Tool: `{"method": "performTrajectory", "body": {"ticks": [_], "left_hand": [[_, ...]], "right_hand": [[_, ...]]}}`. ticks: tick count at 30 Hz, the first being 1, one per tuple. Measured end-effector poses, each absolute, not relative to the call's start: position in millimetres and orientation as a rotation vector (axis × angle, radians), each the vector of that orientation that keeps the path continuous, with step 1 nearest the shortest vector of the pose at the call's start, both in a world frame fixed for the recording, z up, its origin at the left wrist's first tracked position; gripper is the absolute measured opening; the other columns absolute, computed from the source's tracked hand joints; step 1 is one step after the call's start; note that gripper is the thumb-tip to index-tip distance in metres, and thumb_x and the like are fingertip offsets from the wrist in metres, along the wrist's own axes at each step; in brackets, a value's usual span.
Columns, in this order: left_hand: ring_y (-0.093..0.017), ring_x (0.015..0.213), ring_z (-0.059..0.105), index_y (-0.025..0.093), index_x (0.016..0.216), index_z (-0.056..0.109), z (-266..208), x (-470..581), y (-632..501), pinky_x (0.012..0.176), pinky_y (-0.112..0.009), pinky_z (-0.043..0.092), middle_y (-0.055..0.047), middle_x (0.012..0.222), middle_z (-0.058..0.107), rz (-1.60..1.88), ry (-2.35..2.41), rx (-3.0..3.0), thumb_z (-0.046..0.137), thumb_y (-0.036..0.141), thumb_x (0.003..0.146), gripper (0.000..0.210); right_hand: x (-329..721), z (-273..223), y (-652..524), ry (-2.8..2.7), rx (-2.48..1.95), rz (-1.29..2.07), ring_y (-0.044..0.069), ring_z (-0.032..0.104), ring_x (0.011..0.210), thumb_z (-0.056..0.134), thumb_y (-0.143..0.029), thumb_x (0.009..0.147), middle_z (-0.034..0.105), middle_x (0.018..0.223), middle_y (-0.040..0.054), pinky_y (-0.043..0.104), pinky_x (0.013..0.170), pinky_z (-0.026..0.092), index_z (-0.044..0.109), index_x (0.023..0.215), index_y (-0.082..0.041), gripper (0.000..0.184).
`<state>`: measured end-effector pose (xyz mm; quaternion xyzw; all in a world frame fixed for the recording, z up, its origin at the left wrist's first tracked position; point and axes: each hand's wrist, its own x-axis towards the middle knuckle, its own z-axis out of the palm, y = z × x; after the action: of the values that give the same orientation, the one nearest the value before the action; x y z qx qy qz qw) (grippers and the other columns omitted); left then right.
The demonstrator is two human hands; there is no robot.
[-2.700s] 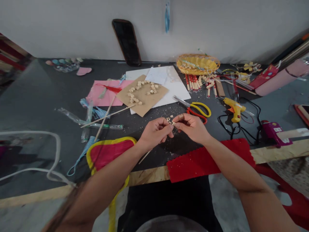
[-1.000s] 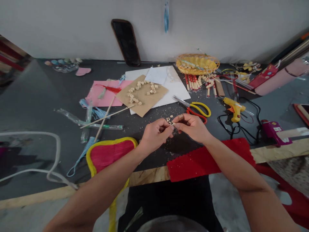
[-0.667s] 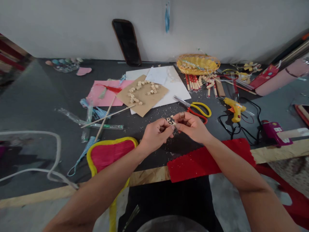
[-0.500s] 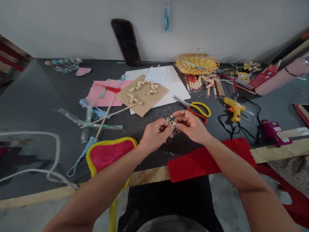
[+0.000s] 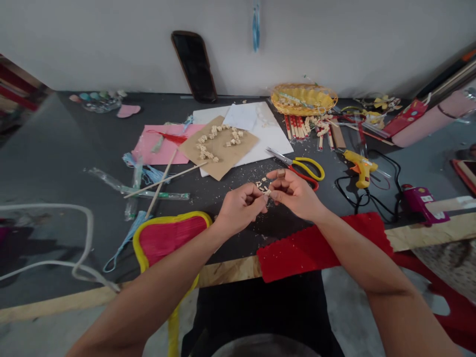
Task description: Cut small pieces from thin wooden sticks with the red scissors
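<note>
My left hand (image 5: 241,207) and my right hand (image 5: 295,194) meet over the dark table, fingertips pinched together. Between them is a small pale wooden piece (image 5: 267,192), mostly covered by the fingers. A few short wooden bits (image 5: 259,184) lie just behind the fingertips among fine crumbs. Beyond my right hand rest scissors (image 5: 307,168) with yellow and red handles. Farther back, a brown paper square (image 5: 223,166) carries clusters of pale wooden bits (image 5: 203,148) arranged in a broken curve.
A yellow glue gun (image 5: 359,167) with a black cord lies at the right. Red cloth (image 5: 293,252) covers part of the front edge. A yellow-rimmed pink fan (image 5: 169,238) is at the left, near thin sticks (image 5: 171,177). A yellow basket (image 5: 304,99) and phone (image 5: 195,67) stand behind.
</note>
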<state>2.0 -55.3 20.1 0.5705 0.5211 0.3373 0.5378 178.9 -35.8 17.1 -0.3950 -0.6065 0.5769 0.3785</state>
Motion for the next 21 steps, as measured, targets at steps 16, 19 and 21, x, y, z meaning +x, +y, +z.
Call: {"method": "performTrajectory", "body": {"ticks": [16, 19, 21], "left_hand": [[-0.004, 0.037, 0.047, 0.016, 0.069, 0.055, 18.1, 2.6, -54.5, 0.037, -0.015, 0.034, 0.0, 0.058, 0.066, 0.81, 1.248, 1.355, 0.061, 0.029, 0.079, 0.017], [-0.005, 0.036, 0.047, 0.016, 0.069, 0.055, 18.8, 2.9, -54.7, 0.037, -0.015, 0.034, 0.0, 0.057, 0.067, 0.806, 1.261, 1.352, 0.061, 0.029, 0.078, 0.016], [-0.005, 0.036, 0.047, 0.016, 0.069, 0.055, 19.7, 3.1, -54.6, 0.037, -0.015, 0.034, 0.0, 0.057, 0.066, 0.809, 1.259, 1.357, 0.061, 0.028, 0.078, 0.016]], "right_hand": [[179.3, 17.9, -35.9, -1.537, -1.005, 1.484, 0.008, 0.055, 0.062, 0.066, -0.024, 0.081, 0.059, 0.079, -0.0028, 0.024, 0.061, 0.047, 0.051, 0.108, -0.02, 0.031], [179.0, 18.6, -35.8, -1.543, -1.003, 1.484, 0.008, 0.055, 0.062, 0.066, -0.025, 0.082, 0.058, 0.079, -0.0032, 0.024, 0.062, 0.047, 0.051, 0.108, -0.02, 0.03], [178.9, 18.6, -35.8, -1.544, -0.998, 1.483, 0.008, 0.055, 0.062, 0.066, -0.025, 0.082, 0.058, 0.079, -0.0033, 0.024, 0.062, 0.047, 0.051, 0.107, -0.021, 0.031]]}}
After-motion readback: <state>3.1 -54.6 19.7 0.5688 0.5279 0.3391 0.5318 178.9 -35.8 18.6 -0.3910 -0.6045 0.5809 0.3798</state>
